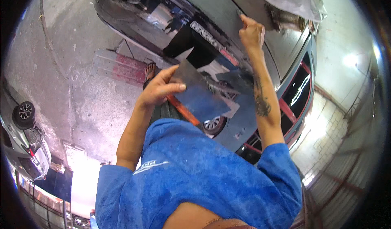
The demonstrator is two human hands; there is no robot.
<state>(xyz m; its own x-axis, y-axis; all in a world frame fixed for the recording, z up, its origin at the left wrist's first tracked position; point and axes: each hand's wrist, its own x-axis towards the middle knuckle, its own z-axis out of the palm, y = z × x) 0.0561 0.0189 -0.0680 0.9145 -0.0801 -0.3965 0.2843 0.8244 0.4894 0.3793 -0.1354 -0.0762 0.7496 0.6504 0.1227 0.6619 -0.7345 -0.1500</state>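
Observation:
My left hand [161, 88] grips the edge of a thin, dark, flat sheet [203, 92], thumb on top and fingers underneath. It is held level in front of my blue shirt, above an orange bar [183, 110]. My right hand [251, 32] is stretched far forward over a grey, dull car body panel [222, 9]. Its index finger points at the panel and the other fingers are curled in. A small dark sliver shows at the fingertip, too blurred to name. Whether the fingertip touches the panel cannot be made out.
A glossy dark bumper [134, 29] curves along the panel's left side. A low red bench [126, 69] stands on the concrete floor beside a foot [150, 70]. Pale sheeting [289, 1] covers part of the far right. Another car [28, 147] and a loose wheel [25, 113] are at left.

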